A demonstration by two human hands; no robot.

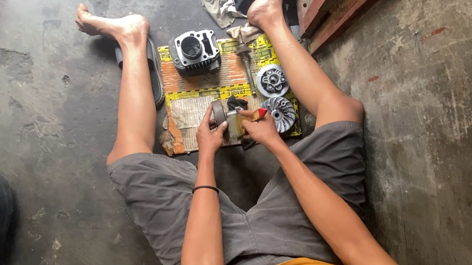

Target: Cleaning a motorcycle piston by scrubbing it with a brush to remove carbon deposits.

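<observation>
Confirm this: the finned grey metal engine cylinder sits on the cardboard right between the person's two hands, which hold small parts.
Not quite. The head view shows the finned grey metal engine cylinder at the far end of the cardboard, near the feet. The left hand and right hand do hold small parts.

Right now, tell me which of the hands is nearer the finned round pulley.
Right. The right hand sits just beside the finned round pulley; the left hand is farther off, across the small parts both hold.
</observation>
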